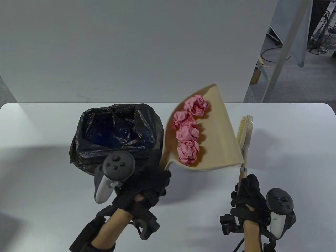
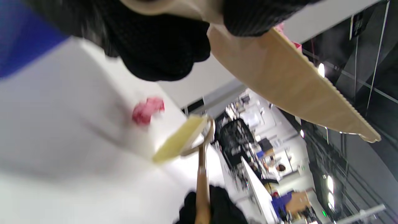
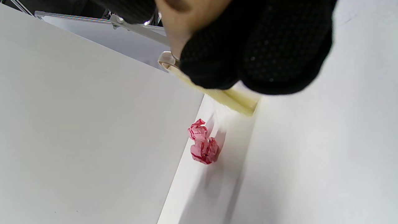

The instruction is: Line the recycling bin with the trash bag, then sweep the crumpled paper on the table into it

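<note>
The tabletop (image 1: 39, 162) is white with rounded corners, and a plain white wall panel (image 1: 131, 47) stands behind its far edge; to the right of the panel the table view shows a grey floor with cables and a slanted metal leg. On the tabletop stands the recycling bin (image 1: 116, 137), lined with the black trash bag (image 1: 151, 123), whose edge is folded over the rim. Just to the right of the bin, the left hand (image 1: 147, 190) has its fingers clamped on the handle of the beige dustpan (image 1: 218, 136), which is lifted and tilted toward the bin. Four pink balls of crumpled paper (image 1: 189, 132) lie in a row along the lower side of the pan. The right hand (image 1: 248, 199) has its fingers curled around the wooden handle of the brush (image 1: 245, 134), which lies just beside the right edge of the dustpan. The wrist views add something that the table view hides: one more crumpled paper ball (image 3: 202, 146) lies on the tabletop near the wall panel, probably under the raised dustpan. The left wrist view is blurred, but it shows the toothed front edge of the pan in the air, the bristles of the brush, and a busy room with desks far behind.
</note>
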The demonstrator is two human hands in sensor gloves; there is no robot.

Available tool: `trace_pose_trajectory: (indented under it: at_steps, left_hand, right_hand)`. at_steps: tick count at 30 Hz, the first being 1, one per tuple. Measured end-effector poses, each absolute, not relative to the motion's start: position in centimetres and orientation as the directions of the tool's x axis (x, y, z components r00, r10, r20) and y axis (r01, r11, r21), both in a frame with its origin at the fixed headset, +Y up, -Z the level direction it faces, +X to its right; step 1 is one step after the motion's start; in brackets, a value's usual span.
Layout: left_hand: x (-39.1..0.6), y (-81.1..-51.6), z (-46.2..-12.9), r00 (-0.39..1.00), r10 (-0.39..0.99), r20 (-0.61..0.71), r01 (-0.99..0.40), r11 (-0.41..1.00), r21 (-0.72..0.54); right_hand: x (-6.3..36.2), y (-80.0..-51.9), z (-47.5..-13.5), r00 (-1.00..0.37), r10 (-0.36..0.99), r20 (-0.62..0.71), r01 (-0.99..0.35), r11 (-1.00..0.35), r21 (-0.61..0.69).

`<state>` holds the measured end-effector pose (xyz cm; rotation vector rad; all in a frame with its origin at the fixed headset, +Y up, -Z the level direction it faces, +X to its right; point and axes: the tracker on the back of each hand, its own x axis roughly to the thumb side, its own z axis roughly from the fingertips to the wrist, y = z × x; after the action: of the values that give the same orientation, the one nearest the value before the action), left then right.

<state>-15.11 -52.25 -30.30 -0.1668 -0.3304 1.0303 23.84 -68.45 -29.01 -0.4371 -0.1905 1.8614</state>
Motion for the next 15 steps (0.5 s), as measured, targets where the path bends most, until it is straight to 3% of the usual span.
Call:
trace_pose_trajectory:
  at_steps: [8,15]
  left_hand:
    - [-25.3,-50.5,-30.6,0.695,0.717,0.054,-0.718,0.688,0.107]
    - [-31.1,-51.7,-30.5,0.743,0.661,-0.103,-0.630,0.743,0.224]
  right_hand:
    - [23.7,-68.4,-29.0,-0.272,0.942,-0.198,-0.886,-0.325,-0.329]
    - [23.3,-68.4,-29.2,-0.294,0.936,-0.196,-0.888,-0.343,-0.306]
